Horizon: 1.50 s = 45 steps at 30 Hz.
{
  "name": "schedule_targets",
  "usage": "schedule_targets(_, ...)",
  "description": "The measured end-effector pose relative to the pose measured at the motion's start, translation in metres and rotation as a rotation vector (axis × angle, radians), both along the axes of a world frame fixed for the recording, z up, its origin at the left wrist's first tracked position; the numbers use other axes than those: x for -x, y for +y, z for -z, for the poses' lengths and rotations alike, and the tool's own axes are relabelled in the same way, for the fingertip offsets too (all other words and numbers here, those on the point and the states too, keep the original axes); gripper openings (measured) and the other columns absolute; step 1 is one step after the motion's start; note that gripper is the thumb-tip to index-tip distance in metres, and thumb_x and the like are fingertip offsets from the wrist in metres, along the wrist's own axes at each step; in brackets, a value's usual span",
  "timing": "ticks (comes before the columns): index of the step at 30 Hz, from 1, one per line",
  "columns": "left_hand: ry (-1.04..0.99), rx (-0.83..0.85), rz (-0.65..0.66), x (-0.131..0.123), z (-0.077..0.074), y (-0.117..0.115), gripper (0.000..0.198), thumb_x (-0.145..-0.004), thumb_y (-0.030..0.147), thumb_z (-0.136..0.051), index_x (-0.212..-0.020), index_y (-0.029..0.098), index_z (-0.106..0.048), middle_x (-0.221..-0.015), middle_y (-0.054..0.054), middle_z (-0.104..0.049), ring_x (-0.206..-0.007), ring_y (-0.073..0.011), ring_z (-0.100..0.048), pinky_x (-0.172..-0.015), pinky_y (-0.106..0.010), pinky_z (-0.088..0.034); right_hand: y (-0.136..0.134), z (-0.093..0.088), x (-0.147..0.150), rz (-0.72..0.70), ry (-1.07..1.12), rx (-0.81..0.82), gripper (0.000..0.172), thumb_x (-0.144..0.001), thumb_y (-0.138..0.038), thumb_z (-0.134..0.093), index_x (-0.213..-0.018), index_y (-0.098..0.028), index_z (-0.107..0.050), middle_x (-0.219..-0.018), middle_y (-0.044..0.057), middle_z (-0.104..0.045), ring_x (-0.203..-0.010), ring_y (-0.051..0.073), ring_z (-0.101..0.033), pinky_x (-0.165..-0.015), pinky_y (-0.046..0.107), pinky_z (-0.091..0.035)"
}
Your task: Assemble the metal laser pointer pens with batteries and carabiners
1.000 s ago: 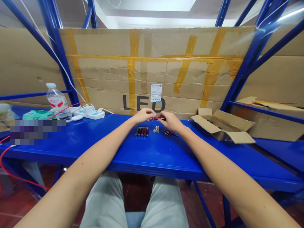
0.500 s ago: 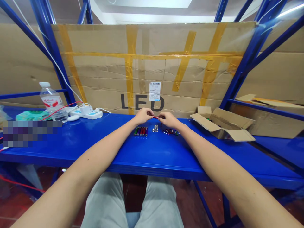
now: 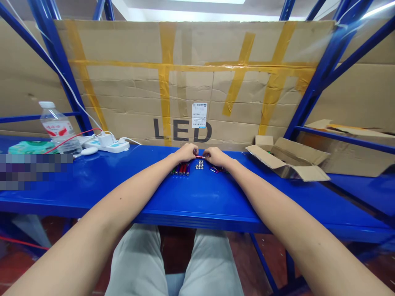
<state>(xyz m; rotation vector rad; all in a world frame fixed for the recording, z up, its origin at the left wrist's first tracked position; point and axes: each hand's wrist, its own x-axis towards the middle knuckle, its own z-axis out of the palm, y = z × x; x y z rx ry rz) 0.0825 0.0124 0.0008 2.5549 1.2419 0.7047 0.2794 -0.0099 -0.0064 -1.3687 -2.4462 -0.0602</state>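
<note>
Where left hand (image 3: 186,153) and right hand (image 3: 216,156) meet, a red tube (image 3: 200,156) sits — pinched between them.

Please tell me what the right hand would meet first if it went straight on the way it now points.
The right hand would meet the slim red tube first, seemingly already touching it; the left hand lies beyond, though depth is hard to judge.

Black capitals "LED" (image 3: 182,130) printed on the cardboard sheet (image 3: 185,82) stand directly above the fingers (image 3: 189,151). A white barcode sticker (image 3: 199,115) above them has illegible print, as does the red bottle label (image 3: 57,128) far left.
</note>
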Motion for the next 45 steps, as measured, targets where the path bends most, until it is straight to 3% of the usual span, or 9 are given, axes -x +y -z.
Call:
schedule_targets(8,0.016,0.061,0.008,-0.002,-0.005,-0.006,0.014,-0.073,0.012,-0.064,-0.084,0.016,-0.072,-0.083,-0.003,-0.074,-0.081,-0.0157,-0.065,-0.071,-0.025,-0.046,-0.004,-0.003,-0.006,0.008,0.024,0.035,0.029,-0.087,-0.013,-0.053,-0.104,-0.018,-0.076,-0.106,0.007,-0.076,-0.096,0.02,-0.067,-0.082,0.025,-0.045)
schedule_targets(25,-0.055,0.121,0.051,0.003,-0.001,-0.001,0.018,-0.069,0.014,-0.066,-0.086,0.016,-0.074,-0.085,-0.004,-0.075,-0.083,-0.0178,-0.066,-0.076,-0.027,-0.048,-0.01,-0.004,-0.007,-0.009,0.025,0.034,0.03,-0.085,-0.013,-0.054,-0.104,-0.018,-0.077,-0.108,0.007,-0.076,-0.098,0.021,-0.067,-0.085,0.025,-0.046)
schedule_targets(32,-0.098,0.157,0.022,0.019,-0.01,-0.003,0.019,-0.068,0.02,-0.069,-0.085,0.015,-0.074,-0.089,-0.007,-0.075,-0.085,-0.0189,-0.066,-0.078,-0.028,-0.048,-0.012,-0.006,0.0,0.006,0.059,-0.097,0.03,-0.09,-0.014,-0.051,-0.106,-0.013,-0.076,-0.111,0.011,-0.074,-0.106,0.024,-0.064,-0.094,0.031,-0.045)
schedule_targets(36,-0.004,0.204,0.099,0.037,-0.024,-0.013,0.02,-0.07,0.026,-0.066,-0.083,0.015,-0.076,-0.085,-0.006,-0.075,-0.08,-0.0175,-0.064,-0.076,-0.028,-0.046,-0.031,-0.014,0.011,-0.084,0.093,-0.149,0.027,-0.087,-0.011,-0.053,-0.094,-0.015,-0.078,-0.096,0.009,-0.075,-0.095,0.022,-0.063,-0.087,0.032,-0.046)
schedule_targets(40,0.145,0.27,0.109,0.042,-0.032,-0.028,0.021,-0.066,0.026,-0.064,-0.079,0.015,-0.076,-0.071,-0.002,-0.07,-0.066,-0.0139,-0.056,-0.064,-0.026,-0.04,-0.057,-0.02,0.028,-0.327,0.075,-0.078,0.027,-0.086,-0.011,-0.055,-0.096,-0.018,-0.08,-0.091,0.006,-0.074,-0.084,0.017,-0.062,-0.081,0.029,-0.046)
schedule_targets(45,0.245,0.228,0.05,0.034,-0.03,-0.035,0.014,-0.062,0.026,-0.064,-0.067,0.016,-0.072,-0.055,0.003,-0.055,-0.054,-0.0113,-0.041,-0.054,-0.027,-0.031,-0.075,-0.024,0.048,-0.401,-0.017,-0.038,0.029,-0.086,-0.009,-0.055,-0.097,-0.019,-0.08,-0.103,0.007,-0.075,-0.096,0.02,-0.064,-0.089,0.032,-0.046)
